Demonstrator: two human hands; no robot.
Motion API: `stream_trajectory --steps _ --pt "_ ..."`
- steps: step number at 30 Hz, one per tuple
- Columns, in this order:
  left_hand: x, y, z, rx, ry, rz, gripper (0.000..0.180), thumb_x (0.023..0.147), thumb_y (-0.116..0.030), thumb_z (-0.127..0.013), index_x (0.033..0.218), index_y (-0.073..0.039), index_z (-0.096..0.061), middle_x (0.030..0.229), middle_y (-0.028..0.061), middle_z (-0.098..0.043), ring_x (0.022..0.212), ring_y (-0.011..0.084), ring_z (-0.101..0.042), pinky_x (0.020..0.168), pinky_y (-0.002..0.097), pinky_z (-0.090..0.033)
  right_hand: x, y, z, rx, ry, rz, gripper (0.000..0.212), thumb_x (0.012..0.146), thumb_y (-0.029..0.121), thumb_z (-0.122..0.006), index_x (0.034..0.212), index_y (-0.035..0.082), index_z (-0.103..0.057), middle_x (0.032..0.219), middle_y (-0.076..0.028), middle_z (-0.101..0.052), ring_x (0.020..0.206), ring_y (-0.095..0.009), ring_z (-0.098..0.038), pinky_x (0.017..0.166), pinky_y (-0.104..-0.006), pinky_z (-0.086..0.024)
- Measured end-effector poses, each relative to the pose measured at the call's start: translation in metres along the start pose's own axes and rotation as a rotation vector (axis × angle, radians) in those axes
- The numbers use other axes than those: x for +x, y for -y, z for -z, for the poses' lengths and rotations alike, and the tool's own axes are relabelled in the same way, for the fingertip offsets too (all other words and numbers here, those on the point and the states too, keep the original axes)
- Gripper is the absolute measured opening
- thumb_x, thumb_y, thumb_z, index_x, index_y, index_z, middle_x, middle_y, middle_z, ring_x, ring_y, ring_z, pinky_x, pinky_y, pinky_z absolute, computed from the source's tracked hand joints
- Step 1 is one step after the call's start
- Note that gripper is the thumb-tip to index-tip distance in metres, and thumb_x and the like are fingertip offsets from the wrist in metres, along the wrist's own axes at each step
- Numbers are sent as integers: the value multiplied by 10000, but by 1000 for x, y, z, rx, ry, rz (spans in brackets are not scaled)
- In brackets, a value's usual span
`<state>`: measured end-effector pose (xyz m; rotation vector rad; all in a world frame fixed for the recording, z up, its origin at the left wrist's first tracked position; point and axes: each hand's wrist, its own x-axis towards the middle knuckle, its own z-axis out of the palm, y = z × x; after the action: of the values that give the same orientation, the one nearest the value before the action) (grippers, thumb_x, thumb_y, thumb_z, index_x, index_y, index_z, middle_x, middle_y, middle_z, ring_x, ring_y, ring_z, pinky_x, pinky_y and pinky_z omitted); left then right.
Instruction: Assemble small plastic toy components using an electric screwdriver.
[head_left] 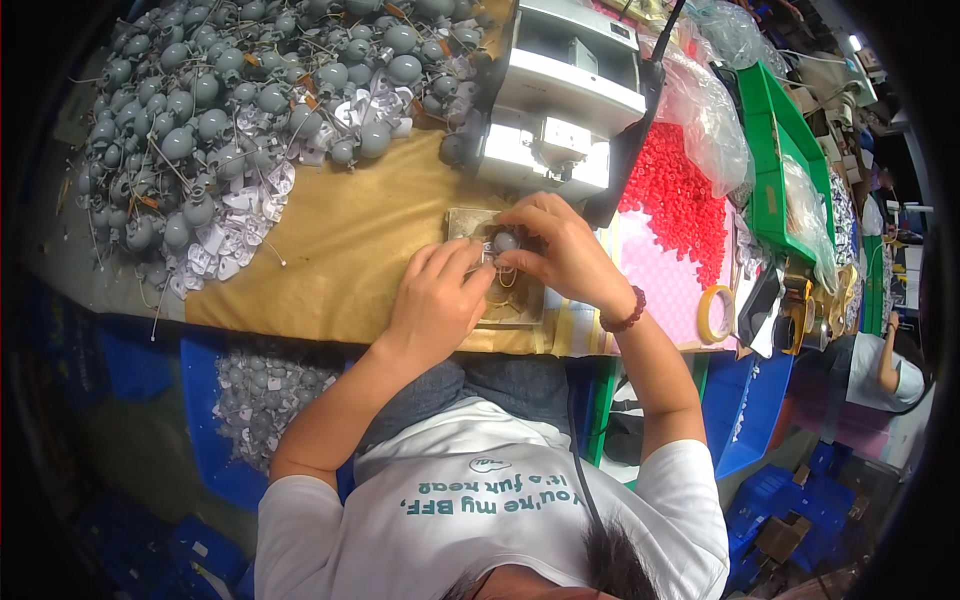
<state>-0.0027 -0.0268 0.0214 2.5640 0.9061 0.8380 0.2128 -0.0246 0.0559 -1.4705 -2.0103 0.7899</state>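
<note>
At the table's front edge, both hands meet over a small square plate-like fixture [512, 312]. My right hand [568, 248], with a dark red bead bracelet on its wrist, curls thumb and forefinger around a grey ball-shaped part [506, 241]. The fingers of my left hand [437, 298] are bent and drawn together at the ball's left side, by a small pale piece [488, 251]. What they pinch there is mostly hidden. A thin yellowish wire loop [507, 277] shows just below the ball.
Many grey ball parts with wires [205, 125] are heaped at the left, white pieces [225, 235] among them. A white machine [560, 95] stands behind my hands. Red small parts [680, 185], a tape roll [715, 313] and a green crate [775, 150] are at the right. Below is a blue bin [205, 400].
</note>
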Motion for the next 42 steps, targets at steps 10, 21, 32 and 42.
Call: stream_trajectory --steps 10,21,32,42 --pt "25 -8 -1 -3 52 167 418 781 -115 -751 1178 -89 -623 1051 88 -616 1068 307 -581 915 428 -464 -9 -10 -7 0 -385 179 496 778 61 -803 1238 53 -618 1140 -140 -611 986 -300 -602 799 -369 -514" --pt "24 -6 2 8 85 101 459 763 -145 -771 1189 -76 -616 1060 85 -609 1090 292 -564 947 427 -433 19 -86 44 363 -758 -237 466 933 137 -728 1312 -38 -523 1054 -90 -674 923 -132 -649 792 -270 -532" --pt "26 -5 -11 -8 40 153 378 735 -66 -729 1097 -58 -623 971 90 -585 982 305 -561 845 424 -456 34 37 89 570 -790 349 538 917 -46 -625 1388 2 -368 885 -98 -611 737 -188 -614 738 -419 -542" --pt "27 -4 -11 -49 -4 178 372 718 -90 -749 1072 -37 -650 980 118 -615 975 329 -570 856 448 -480 96 28 75 650 -703 189 272 835 -18 -743 964 41 -511 732 -24 -645 593 -120 -644 544 -251 -521"
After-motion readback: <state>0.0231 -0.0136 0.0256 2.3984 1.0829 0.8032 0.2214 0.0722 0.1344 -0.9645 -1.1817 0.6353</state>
